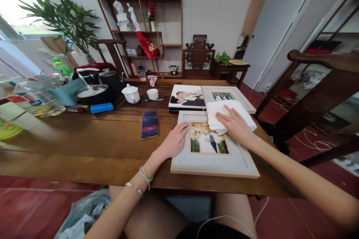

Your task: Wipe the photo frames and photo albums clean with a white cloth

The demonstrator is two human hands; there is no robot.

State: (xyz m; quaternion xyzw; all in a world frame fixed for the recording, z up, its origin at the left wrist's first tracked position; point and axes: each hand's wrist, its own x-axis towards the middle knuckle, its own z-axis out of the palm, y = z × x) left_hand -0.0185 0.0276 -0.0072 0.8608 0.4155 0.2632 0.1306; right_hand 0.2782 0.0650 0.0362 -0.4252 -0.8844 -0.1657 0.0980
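Observation:
A light wooden picture frame (213, 162) with a wide white mat and a photo of two people lies flat on the wooden table (84, 145) in front of me. My left hand (174, 142) rests flat on its left edge, fingers stretched out. My right hand (235, 127) presses palm down on a folded white cloth (224, 114) that lies across the frame's top right corner. Behind it lie a second, similar framed picture (235, 95) and an unframed photo print (187, 97).
A phone (149, 124) lies left of the frame. Further left and back stand a white teapot (131, 94), a cup (152, 93), a black kettle, a blue sponge and a plant. A dark wooden chair (319, 101) stands at the right.

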